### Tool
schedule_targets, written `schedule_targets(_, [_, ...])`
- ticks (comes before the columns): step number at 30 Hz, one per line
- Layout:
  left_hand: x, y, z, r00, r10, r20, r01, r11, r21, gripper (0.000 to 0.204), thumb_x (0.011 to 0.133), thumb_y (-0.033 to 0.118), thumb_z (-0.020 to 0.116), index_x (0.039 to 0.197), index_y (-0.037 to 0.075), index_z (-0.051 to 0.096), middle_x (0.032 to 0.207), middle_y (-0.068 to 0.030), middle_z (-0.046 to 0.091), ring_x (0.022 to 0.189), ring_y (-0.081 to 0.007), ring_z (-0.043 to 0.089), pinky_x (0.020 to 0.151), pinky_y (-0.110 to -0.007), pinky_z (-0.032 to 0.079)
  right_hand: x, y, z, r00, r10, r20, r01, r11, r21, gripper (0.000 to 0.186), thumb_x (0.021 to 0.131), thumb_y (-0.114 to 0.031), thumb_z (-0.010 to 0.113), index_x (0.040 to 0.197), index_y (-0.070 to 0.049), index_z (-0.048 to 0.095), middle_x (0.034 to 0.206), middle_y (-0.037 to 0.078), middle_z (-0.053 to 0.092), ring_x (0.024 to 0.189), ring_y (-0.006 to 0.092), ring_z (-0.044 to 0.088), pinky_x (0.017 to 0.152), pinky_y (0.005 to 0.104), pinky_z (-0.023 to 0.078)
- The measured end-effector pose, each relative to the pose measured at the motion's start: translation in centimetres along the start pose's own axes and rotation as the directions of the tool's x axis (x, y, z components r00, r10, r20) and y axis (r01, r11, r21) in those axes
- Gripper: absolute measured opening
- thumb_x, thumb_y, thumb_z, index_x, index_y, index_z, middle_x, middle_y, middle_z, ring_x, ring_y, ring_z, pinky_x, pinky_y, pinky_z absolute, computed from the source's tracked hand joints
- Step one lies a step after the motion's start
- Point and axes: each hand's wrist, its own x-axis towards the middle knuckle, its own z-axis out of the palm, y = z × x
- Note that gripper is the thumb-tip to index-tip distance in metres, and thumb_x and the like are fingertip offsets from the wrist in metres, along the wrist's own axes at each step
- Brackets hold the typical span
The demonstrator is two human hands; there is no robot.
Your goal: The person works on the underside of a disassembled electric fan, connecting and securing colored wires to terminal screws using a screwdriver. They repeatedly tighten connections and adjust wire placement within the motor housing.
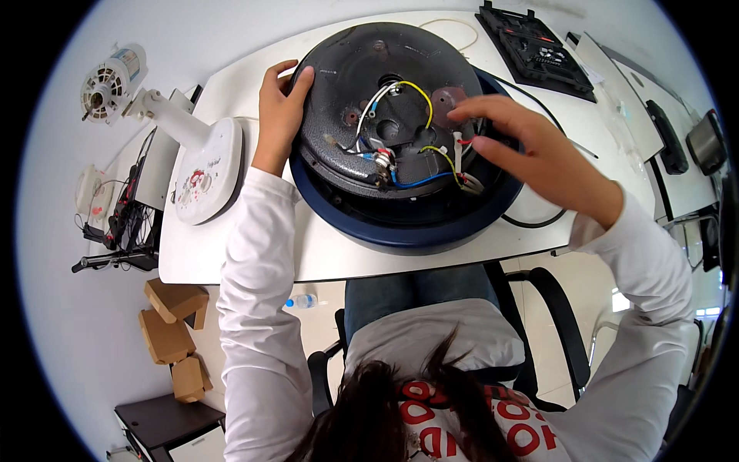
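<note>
A dark grey round metal plate (339, 92), with colored wires, is tilted over a dark blue round base (369, 227) on the white table. My left hand (281, 115) grips the plate's left rim, thumb on its face and fingers partly hidden behind. Over the plate's right side, my right hand (531, 142) has its thumb and forefinger apart. The thumb tip is close to a white wire sleeve (458, 154) and a short red wire; whether it touches them I cannot tell. Yellow-green, blue, white and black wires (419, 183) run across the plate, some to a small terminal part (382, 159).
At the left stands a small white fan (202, 181) with an exposed motor. A black tool case (539, 50) lies open at the back right. A black cable (539, 225) curves beside the base. Cardboard boxes (168, 339) and a plastic bottle (302, 301) are on the floor.
</note>
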Motion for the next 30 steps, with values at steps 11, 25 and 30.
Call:
schedule_targets(11, [-1.1, -0.4, 0.0, 0.999, 0.009, 0.045, -0.014, 0.994, 0.113, 0.045, 0.097, 0.030, 0.061, 0.127, -0.002, 0.052, 0.118, -0.0164, 0.063, 0.107, -0.0185, 0.059, 0.094, -0.029, 0.045, 5.3, 0.3, 1.3, 0.933, -0.354, -0.064, 0.326, 0.909, -0.261, 0.013, 0.088, -0.016, 0.065, 0.095, -0.006, 0.069, 0.091, 0.008, 0.063, 0.085, 0.0269, 0.061, 0.077, 0.0368, 0.049])
schedule_targets(25, [-2.5, 1.3, 1.2, 0.969, 0.244, -0.027, -0.217, 0.904, 0.368, 0.041, 0.097, 0.031, 0.055, 0.118, -0.004, 0.055, 0.109, -0.0265, 0.063, 0.102, -0.0390, 0.061, 0.090, -0.042, 0.046, 6.4, 0.6, 4.6, 0.913, -0.359, 0.192, 0.383, 0.595, -0.707, 0.008, 0.075, -0.014, 0.074, 0.083, -0.014, 0.072, 0.087, -0.001, 0.053, 0.086, 0.0175, 0.055, 0.075, 0.0311, 0.042])
schedule_targets(30, [-2.4, 0.8, 1.4, 0.958, 0.284, -0.034, -0.250, 0.889, 0.383, 0.039, 0.097, 0.029, 0.055, 0.117, -0.004, 0.055, 0.108, -0.0269, 0.062, 0.101, -0.0411, 0.059, 0.090, -0.044, 0.046, 7.1, 0.7, 5.9, 0.869, -0.448, 0.210, 0.422, 0.452, -0.785, 0.003, 0.068, -0.012, 0.067, 0.070, -0.013, 0.069, 0.082, 0.001, 0.056, 0.084, 0.0171, 0.057, 0.071, 0.0301, 0.041])
